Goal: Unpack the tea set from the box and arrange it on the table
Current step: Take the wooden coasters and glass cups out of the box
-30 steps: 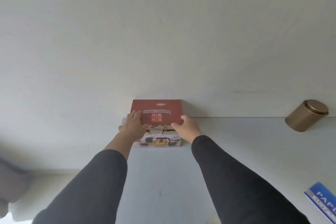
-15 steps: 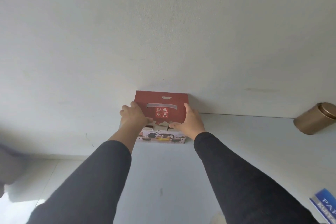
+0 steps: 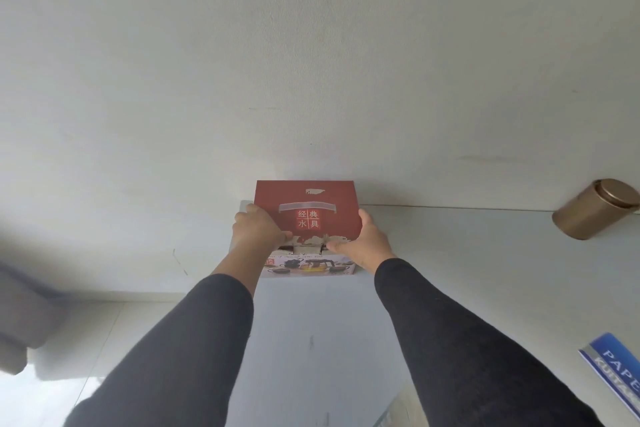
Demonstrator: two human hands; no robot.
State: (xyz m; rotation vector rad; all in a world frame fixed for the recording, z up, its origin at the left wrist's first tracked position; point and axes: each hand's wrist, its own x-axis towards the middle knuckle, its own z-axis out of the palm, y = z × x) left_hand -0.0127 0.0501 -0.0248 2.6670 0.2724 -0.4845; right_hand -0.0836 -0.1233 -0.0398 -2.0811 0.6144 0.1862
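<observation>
The red tea set box (image 3: 306,215) stands on the surface (image 3: 450,253) against the wall, each hand's grip, left hand (image 3: 258,230) and right hand (image 3: 365,241), grasping its lid flap, which may tear if pulled unevenly.

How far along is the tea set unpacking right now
Barely started. Nothing is unpacked: no tea ware shows on the table. In hand: the left hand and right hand grip the red box at its front flap. Left: opening it, lifting out the pieces and arranging them.
</observation>
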